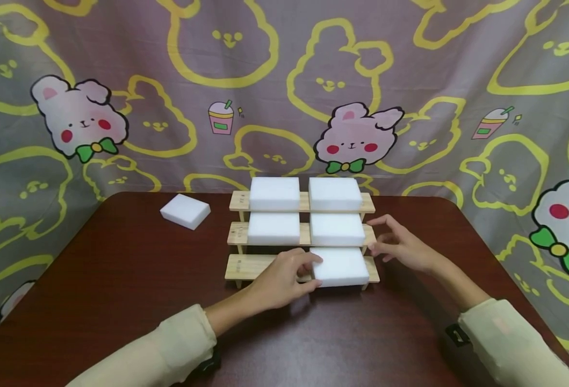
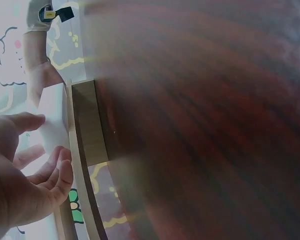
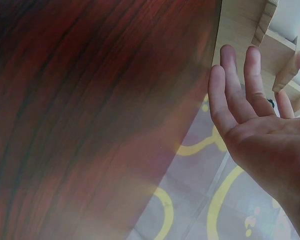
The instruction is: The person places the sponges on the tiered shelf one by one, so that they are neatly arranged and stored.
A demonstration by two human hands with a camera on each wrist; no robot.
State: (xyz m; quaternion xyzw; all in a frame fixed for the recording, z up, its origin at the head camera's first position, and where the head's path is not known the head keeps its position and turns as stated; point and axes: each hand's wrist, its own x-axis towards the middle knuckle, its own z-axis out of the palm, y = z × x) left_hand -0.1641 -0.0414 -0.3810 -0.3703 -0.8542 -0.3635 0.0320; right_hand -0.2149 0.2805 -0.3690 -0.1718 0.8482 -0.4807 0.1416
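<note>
A three-tier wooden stand (image 1: 250, 264) stands on the table with white foam blocks on its steps. On the bottom step, toward the right end, lies one white foam block (image 1: 340, 267). My left hand (image 1: 284, 277) holds this block at its left end, index finger on the top and thumb low at the front corner. In the left wrist view the other fingers (image 2: 55, 172) of that hand curl beside the step's edge. My right hand (image 1: 405, 247) is beside the stand's right end, fingers apart and bent loosely, with nothing in its grasp.
Two foam blocks (image 1: 274, 193) sit side by side on the top step and two more (image 1: 337, 229) on the middle one. A loose foam block (image 1: 185, 211) lies at the back left of the dark wooden table (image 1: 134, 279). A patterned curtain (image 1: 265, 107) hangs behind.
</note>
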